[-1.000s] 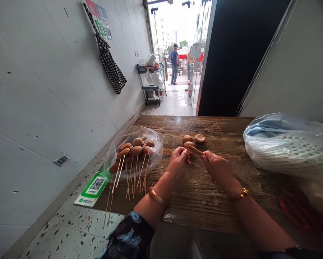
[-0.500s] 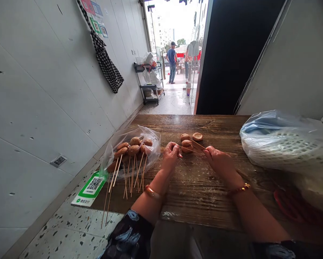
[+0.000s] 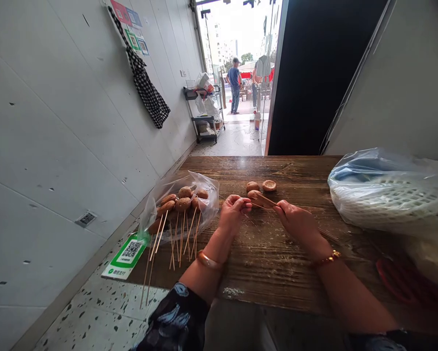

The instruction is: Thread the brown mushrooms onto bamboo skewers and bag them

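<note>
My right hand (image 3: 295, 220) is closed around a small bundle of thin bamboo skewers (image 3: 265, 199), whose ends point left. My left hand (image 3: 234, 209) pinches the tip of one skewer that stands a little apart from that bundle. Just beyond the fingers lie a few brown mushroom caps: one (image 3: 253, 186) rounded side up, another (image 3: 269, 185) with its hollow side up, and one partly hidden behind the skewers. To the left, a clear plastic bag (image 3: 208, 184) holds several skewered mushrooms (image 3: 182, 204), their sticks poking out toward me.
The wooden table (image 3: 295, 170) has crumbs scattered over it. A plastic bag of netted white items (image 3: 390, 195) sits at the right, near a dark red object (image 3: 397, 280). A green QR code card (image 3: 127, 256) lies at the left edge. More skewers (image 3: 328, 235) lie by my right wrist.
My left fingers have shifted slightly right, closer to the skewer tips, and now pinch one. The right hand has hardly moved. The whole view has shifted a little.
</note>
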Available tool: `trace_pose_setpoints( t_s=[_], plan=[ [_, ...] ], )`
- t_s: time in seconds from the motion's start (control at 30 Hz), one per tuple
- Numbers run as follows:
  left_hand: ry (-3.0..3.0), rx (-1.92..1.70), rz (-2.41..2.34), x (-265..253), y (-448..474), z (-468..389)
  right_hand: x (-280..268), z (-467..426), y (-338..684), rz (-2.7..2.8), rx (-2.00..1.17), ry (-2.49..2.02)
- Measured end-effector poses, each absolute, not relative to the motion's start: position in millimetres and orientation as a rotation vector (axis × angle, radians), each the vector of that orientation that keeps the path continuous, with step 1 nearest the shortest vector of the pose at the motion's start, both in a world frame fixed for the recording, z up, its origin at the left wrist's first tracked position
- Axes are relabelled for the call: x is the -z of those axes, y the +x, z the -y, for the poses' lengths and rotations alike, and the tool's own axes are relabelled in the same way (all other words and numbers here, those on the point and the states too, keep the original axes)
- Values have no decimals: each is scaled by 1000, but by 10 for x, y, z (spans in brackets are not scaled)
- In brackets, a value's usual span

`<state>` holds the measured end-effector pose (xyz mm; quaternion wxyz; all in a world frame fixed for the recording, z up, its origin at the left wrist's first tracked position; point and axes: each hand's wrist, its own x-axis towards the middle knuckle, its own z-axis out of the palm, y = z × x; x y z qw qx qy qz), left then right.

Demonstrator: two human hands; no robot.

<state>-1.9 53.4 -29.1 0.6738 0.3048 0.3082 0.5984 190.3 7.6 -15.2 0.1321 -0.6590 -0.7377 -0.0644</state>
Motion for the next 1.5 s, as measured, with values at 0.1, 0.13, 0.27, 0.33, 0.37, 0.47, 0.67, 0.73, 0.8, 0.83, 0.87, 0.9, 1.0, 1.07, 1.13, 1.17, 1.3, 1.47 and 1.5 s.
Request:
trace_pose_setpoints(
  t_s=[0.1,0.13,0.27,0.33,0.37,0.47,0.67,0.73,0.8,0.83,0.87,0.9,1.0,1.07,1.13,1.17,1.3,1.47,1.5],
  plan=[
    [696,-1310,-674,313,16,-512,158,-63,1871,2136,190,-1893],
    [706,-1293,-666,318,31,-503,164,-62,1863,2140,196,-1878],
    [738,-1238,-659,331,77,-479,200,-74,1849,2163,215,-1815],
    [752,-1224,-663,335,86,-477,216,-81,1848,2164,219,-1820],
    [760,-1224,-665,337,88,-477,220,-84,1847,2165,220,-1825],
    [797,-1239,-689,337,89,-475,219,-81,1837,2172,226,-1826],
    [889,-1302,-807,315,90,-445,208,-73,1823,2190,252,-1823],
    [926,-1325,-835,316,96,-438,218,-79,1828,2196,250,-1813],
    [961,-1349,-856,327,106,-444,228,-86,1830,2201,247,-1809],
    [974,-1362,-867,336,110,-453,230,-89,1828,2199,245,-1816],
    [984,-1377,-879,345,110,-467,229,-92,1827,2197,240,-1825],
    [990,-1394,-893,352,105,-486,223,-94,1826,2194,233,-1836],
    [964,-1501,-946,356,42,-564,189,-104,1872,2163,214,-1884],
    [898,-1608,-991,338,-36,-621,165,-117,1973,2119,225,-1929],
    [815,-1705,-1024,313,-115,-665,160,-138,2140,2045,239,-1984],
    [780,-1735,-1030,301,-146,-678,168,-153,2241,1998,238,-2013],
    [738,-1713,-1021,281,-167,-678,283,-233,2640,1837,178,-2104],
    [766,-1672,-1001,287,-101,-649,348,-291,2812,1643,165,-1899],
    [780,-1664,-1000,287,-93,-646,317,-281,2785,1573,156,-1820]
  ],
)
